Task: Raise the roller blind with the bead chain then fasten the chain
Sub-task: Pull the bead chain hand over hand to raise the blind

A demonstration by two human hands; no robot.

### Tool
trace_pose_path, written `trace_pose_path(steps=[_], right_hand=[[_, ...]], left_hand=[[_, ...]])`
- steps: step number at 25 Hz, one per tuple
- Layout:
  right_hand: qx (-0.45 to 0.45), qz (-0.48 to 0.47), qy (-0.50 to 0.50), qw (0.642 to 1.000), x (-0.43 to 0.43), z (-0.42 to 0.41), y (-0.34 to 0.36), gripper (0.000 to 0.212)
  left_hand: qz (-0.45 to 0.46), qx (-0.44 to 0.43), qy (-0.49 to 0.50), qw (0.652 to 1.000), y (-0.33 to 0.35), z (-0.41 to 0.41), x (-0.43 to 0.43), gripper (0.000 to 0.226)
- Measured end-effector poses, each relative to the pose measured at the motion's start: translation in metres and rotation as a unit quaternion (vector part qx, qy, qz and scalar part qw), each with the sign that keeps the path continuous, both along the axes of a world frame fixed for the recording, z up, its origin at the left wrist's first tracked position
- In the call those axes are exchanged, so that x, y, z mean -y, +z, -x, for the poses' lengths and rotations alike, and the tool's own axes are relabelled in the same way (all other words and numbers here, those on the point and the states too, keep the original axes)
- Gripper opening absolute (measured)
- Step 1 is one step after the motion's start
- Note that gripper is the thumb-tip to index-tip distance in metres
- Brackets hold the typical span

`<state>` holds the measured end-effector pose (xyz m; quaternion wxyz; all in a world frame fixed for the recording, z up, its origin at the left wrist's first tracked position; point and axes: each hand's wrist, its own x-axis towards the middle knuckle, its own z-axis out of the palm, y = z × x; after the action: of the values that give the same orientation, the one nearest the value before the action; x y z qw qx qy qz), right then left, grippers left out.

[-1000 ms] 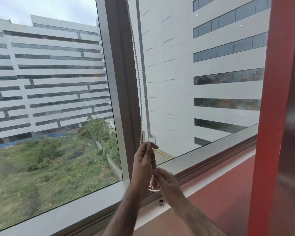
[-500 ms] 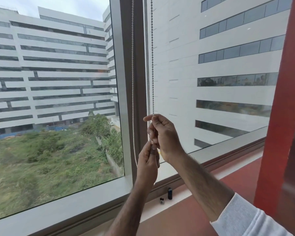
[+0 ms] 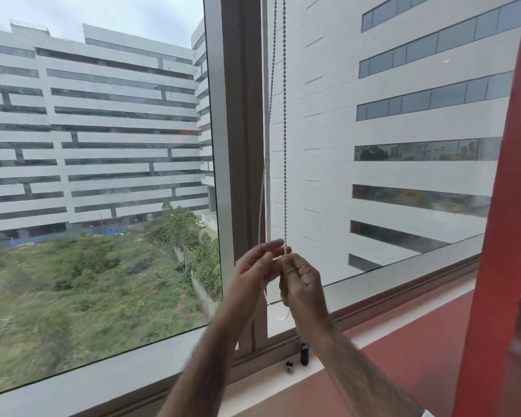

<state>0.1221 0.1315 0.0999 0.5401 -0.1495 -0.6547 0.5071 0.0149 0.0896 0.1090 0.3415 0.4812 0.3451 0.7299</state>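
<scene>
A white bead chain (image 3: 285, 145) hangs in two strands down the grey window mullion (image 3: 241, 145). Both hands meet at chest height in front of the mullion. My left hand (image 3: 254, 267) pinches the chain with thumb and fingers. Touching it, my right hand (image 3: 303, 282) is closed around the chain, and a short loop of beads (image 3: 284, 316) dangles below that fist. The roller blind itself is out of view above the frame.
A small dark cylinder (image 3: 304, 354) and a tiny dark piece (image 3: 289, 366) stand on the white sill (image 3: 283, 383) below my hands. A red column (image 3: 500, 206) rises at the right. Large glass panes fill both sides of the mullion.
My right hand rose from the sill to the chain, then both hands came together side by side. The hanging loop of chain is now gathered up in my hands.
</scene>
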Motion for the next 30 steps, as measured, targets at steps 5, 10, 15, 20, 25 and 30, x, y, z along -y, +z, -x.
trace_pose_path(steps=[5, 10, 15, 20, 25, 30], right_hand=[[-0.003, 0.024, 0.009, 1.0, -0.009, 0.004, -0.006, 0.026], [0.003, 0.009, 0.016, 1.0, -0.016, 0.0, -0.011, 0.033], [0.06, -0.003, 0.021, 0.998, -0.029, -0.018, 0.008, 0.019], [-0.033, -0.015, -0.012, 0.999, -0.028, -0.029, 0.093, 0.027], [-0.018, -0.016, 0.115, 0.993, -0.007, -0.012, 0.145, 0.032], [-0.048, -0.035, 0.084, 0.995, -0.005, 0.006, 0.136, 0.029]], left_hand=[[-0.021, -0.037, 0.023, 0.999, 0.051, -0.019, -0.017, 0.03], [-0.058, -0.034, 0.078, 0.995, 0.05, -0.035, -0.026, 0.028], [-0.119, -0.08, 0.182, 0.973, 0.039, -0.032, -0.026, 0.029], [-0.121, -0.09, 0.187, 0.971, 0.038, -0.039, -0.024, 0.028], [-0.122, -0.086, 0.167, 0.975, 0.038, -0.042, -0.026, 0.039], [-0.104, -0.097, 0.184, 0.973, 0.039, -0.035, -0.023, 0.04]])
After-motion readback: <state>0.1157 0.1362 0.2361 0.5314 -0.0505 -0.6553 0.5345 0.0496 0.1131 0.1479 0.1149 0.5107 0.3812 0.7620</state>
